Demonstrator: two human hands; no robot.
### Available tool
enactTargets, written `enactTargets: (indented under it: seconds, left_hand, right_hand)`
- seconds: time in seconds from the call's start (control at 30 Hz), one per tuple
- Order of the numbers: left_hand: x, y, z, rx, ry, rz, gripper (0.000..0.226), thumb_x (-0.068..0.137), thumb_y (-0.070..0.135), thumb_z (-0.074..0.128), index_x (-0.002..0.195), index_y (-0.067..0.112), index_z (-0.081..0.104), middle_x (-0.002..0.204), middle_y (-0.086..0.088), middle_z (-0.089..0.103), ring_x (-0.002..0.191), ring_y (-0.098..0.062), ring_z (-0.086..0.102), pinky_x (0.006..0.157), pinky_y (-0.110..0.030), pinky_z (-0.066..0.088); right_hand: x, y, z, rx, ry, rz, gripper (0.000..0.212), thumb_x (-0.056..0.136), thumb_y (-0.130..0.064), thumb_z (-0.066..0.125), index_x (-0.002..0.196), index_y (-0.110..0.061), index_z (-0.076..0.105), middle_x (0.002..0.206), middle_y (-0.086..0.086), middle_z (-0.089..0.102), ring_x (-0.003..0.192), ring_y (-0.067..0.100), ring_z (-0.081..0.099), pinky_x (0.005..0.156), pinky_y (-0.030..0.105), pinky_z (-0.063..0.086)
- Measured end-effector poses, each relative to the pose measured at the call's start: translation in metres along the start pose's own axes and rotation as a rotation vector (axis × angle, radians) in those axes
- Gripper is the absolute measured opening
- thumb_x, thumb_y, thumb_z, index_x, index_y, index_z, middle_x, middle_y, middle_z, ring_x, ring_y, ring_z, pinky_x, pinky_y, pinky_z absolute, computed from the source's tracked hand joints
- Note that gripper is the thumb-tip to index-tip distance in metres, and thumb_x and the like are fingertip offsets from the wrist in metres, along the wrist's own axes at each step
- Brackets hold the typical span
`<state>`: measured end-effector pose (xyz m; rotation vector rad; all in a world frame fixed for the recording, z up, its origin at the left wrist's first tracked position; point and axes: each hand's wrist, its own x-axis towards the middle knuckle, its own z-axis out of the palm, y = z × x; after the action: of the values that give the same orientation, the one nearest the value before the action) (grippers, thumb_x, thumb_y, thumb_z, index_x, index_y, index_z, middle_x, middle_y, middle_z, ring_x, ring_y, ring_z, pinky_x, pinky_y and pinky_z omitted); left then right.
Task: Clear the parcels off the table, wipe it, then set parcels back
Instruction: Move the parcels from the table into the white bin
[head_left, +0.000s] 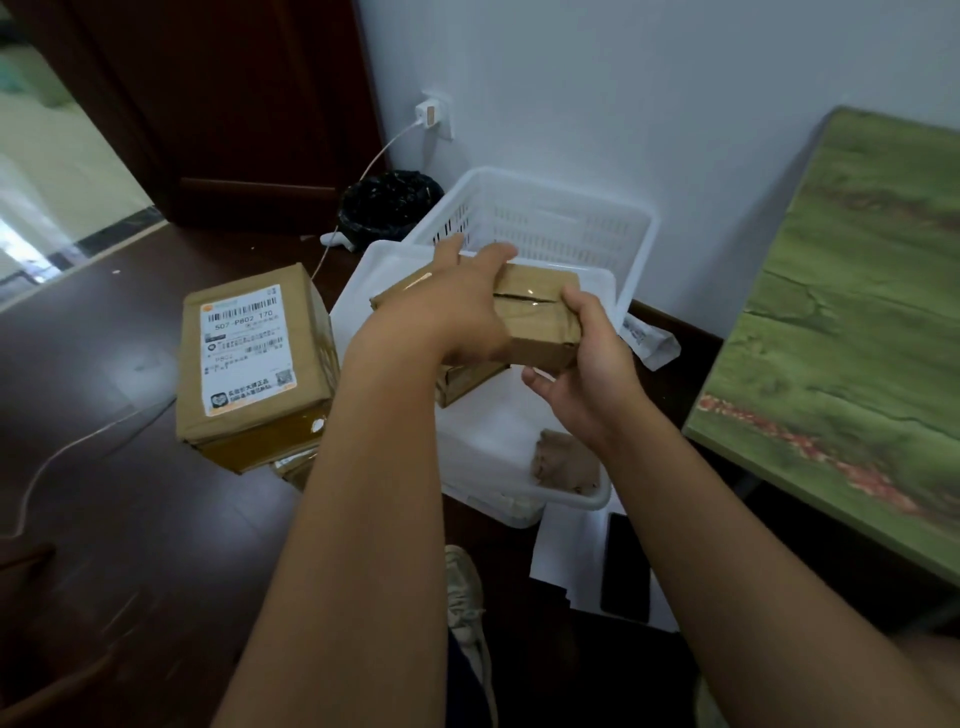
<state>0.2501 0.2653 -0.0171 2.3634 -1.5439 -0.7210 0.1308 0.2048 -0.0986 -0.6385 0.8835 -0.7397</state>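
Both hands hold a small brown cardboard parcel (540, 312) above a white plastic bin (498, 467) on the floor. My left hand (447, 306) lies over its top and left side, fingers stretched past its far edge. My right hand (592, 358) grips its near right corner from below. Another brown parcel (467, 379) lies in the bin under it. A larger parcel (249, 364) with a white shipping label stands on the floor to the left, on top of another box. The green table (852, 332) is at the right. A beige cloth (563, 460) lies in the bin's near corner.
A white slotted basket (545, 228) stands behind the bin by the wall. A black-lined waste bin (389, 202) and a charger cable (363, 176) sit near the dark door. White papers and a black phone (626, 566) lie on the floor by my shoe (465, 597).
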Motion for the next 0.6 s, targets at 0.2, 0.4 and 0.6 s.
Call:
enactTargets:
  seconds: [0.2,0.4,0.6]
  left_hand:
    - [0.002,0.004,-0.005,-0.278,0.194,-0.116,0.075,0.092,0.043,0.056,0.154,0.028,0.015,0.153,-0.008,0.027,0.122,-0.026,0.045,0.089,-0.032,0.038]
    - [-0.007,0.0,-0.013,-0.28,0.286,-0.135,0.054,0.096,0.032,0.054,0.144,0.018,0.033,0.111,-0.001,0.048,0.092,-0.02,0.044,0.073,-0.031,0.035]
    - [-0.013,-0.007,-0.02,-0.267,0.33,-0.144,0.021,0.086,0.025,0.065,0.106,0.022,0.059,0.081,0.009,0.046,0.077,-0.013,0.049,0.065,-0.03,0.044]
  right_hand:
    - [-0.01,0.002,-0.003,0.067,-0.01,-0.077,0.03,0.099,-0.033,0.052,0.119,-0.012,0.062,0.107,0.011,0.067,0.082,0.021,0.065,0.054,0.03,0.051]
    - [-0.018,0.024,-0.001,-0.212,-0.132,-0.042,0.04,0.099,-0.04,0.051,0.128,-0.012,0.051,0.12,0.022,0.063,0.081,0.028,0.068,0.057,0.032,0.052]
    - [-0.016,0.036,-0.006,-0.339,-0.308,0.037,0.064,0.078,-0.051,0.061,0.127,-0.01,0.054,0.106,0.011,0.066,0.079,0.019,0.066,0.066,0.032,0.049]
